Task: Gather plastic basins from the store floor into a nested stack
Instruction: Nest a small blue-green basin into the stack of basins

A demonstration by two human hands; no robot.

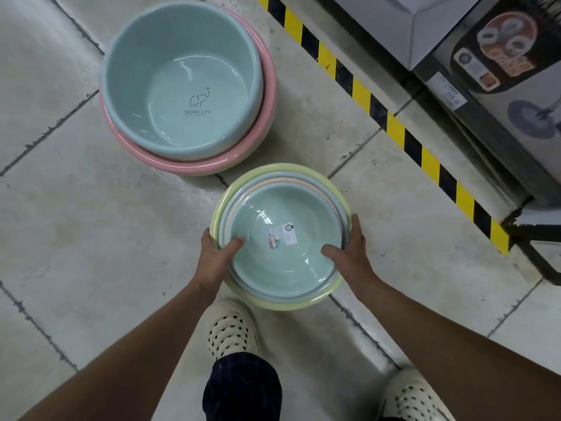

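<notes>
Head view: a small nested stack [282,238] of basins is being held by both hands just in front of the feet, whether lifted or resting on the tiled floor [76,223] can't be told. Stack is being made up of a teal inner basin [288,238] with a label sticker [282,237], thin pink and pale blue rims around it, and a yellow-green outer basin [273,300]

Left hand [217,256] is being clamped on the near-left rim, thumb lying inside the teal bowl, fingers wrapped under the outer edge. Right hand [349,250] is being clamped on the right rim the same way, thumb inside, fingers outside. Both are grasping the stack, neither is released

Second pile is sitting further out on the floor, just beyond the held stack and apart from it: a large teal basin [182,83] printed HOME LIFE is being nested in a larger pink basin [145,153]. Hazard tape [394,123] and a shelf unit [485,86] are running along the right

Judged step: the small stack is being carried for merging into the large pair. Gathering looks mostly done, two piles are being left to combine

Next move calls for the stack being kept level, centred over the large teal basin, then lowered straight in. Thumbs are needing to be cleared from inside before letting go isn't critical, but fingers under the outer rim are being at risk of a pinch against the larger wall, so release should be made just before seating
</notes>
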